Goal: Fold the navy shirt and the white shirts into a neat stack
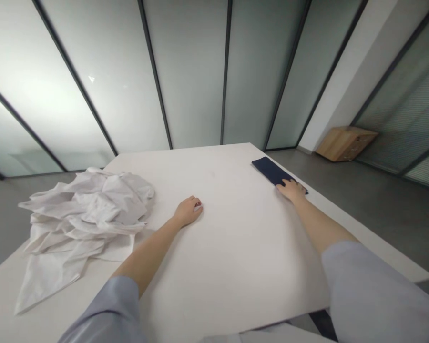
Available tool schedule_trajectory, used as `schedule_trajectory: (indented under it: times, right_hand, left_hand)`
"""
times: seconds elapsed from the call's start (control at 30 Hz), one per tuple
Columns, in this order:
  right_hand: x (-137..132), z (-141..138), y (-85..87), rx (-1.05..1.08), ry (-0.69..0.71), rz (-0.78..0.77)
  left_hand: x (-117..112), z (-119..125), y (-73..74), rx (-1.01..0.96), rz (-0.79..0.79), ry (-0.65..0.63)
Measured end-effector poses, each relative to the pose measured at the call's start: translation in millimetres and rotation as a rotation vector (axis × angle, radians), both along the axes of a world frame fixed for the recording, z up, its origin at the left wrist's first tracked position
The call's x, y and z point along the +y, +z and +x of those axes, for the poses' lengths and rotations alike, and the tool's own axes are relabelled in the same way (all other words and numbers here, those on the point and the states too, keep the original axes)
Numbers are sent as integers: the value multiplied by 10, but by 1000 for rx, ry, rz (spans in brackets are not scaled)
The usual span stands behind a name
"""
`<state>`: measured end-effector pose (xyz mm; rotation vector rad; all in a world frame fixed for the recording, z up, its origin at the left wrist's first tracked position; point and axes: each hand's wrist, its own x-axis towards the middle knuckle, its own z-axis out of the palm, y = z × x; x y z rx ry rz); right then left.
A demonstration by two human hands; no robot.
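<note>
A flat, dark blue rectangular piece (pixel 270 169), which looks like folded cloth, lies along the right edge of the white table (pixel 218 257). My right hand (pixel 292 189) rests on its near end with the fingers spread over it. Near the middle of the table, my left hand (pixel 188 211) touches the top, loosely curled, with a gap between thumb and fingers and nothing visible in it. Left of that hand sits a crumpled heap of white cloth (pixel 100 205), one corner of it trailing toward the table's near left.
Frosted glass panels (pixel 193 76) with dark frames stand behind the table. A wooden cabinet (pixel 338 142) is on the grey floor (pixel 386 205) at the far right, beside a white pillar (pixel 346 71). The table's right edge runs close to my right arm.
</note>
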<state>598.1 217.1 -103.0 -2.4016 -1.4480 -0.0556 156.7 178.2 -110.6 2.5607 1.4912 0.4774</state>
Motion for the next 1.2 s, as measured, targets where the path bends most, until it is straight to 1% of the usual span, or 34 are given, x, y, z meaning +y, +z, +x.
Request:
schedule_trajectory:
  times: [0.07, 0.1, 0.17, 0.27, 0.33, 0.4, 0.47, 0.5, 0.53, 0.6, 0.63, 0.67, 0.7, 0.73, 0.8, 0.87, 0.93, 1.0, 1.07, 1.2]
  right_hand:
    - [-79, 80, -41, -73, 31, -140]
    - [-112, 61, -51, -111, 60, -183]
    - [-170, -75, -49, -187, 122, -233]
    - [-267, -448, -30, -272, 255, -234]
    - [-348, -775, -33, -284, 343, -199]
    - [-419, -1141, -51, -246, 440, -156]
    - [-455, -1508, -72, -143, 531, -115]
    - [-455, -1675, -78, -63, 603, -95]
    - [-443, -1822, -81, 42, 724, -77]
    - [-394, -2035, -80, 331, 983, -63]
    - [-361, -2096, -79, 474, 1073, -45]
    - [-326, -2128, -82, 588, 1112, -9]
    - [-291, -2135, -91, 665, 1099, 46]
    - [-257, -2124, -107, 709, 1044, 116]
    - [-197, -2070, -154, 763, 874, 237]
    - [-157, -2013, -209, 858, 726, 280]
    - [-143, -1981, -251, 941, 657, 282]
    - [-155, -1976, -272, 963, 656, 276]
    - [-184, -1990, -272, 936, 683, 268]
    - [-248, -2020, -242, 776, 745, 302]
  left_hand:
    - [-9, -20, -8, -5, 0, -17]
    - [-11, -25, -11, -7, 4, -21]
    - [-10, -26, -16, -5, 10, -19]
    - [-5, -16, -17, 6, 12, -5]
    - [-12, -5, -13, 16, 12, -4]
    - [-35, 12, -9, 17, 24, -15]
    - [-76, 35, -8, 10, 61, -54]
    - [-101, 49, -10, 9, 83, -79]
    - [-127, 63, -12, 12, 100, -101]
    - [-175, 89, -16, 36, 105, -114]
    - [-193, 100, -17, 52, 95, -99]
    - [-205, 109, -17, 70, 83, -73]
    - [-210, 116, -17, 86, 73, -42]
    - [-209, 122, -17, 98, 68, -8]
    - [-184, 129, -19, 112, 70, 43]
    - [-136, 127, -29, 112, 70, 59]
    - [-76, 108, -47, 92, 55, 46]
    - [-19, 67, -67, 31, 15, 18]
    - [22, 8, -80, -77, -50, -16]
    - [45, -95, -76, -329, -190, -54]
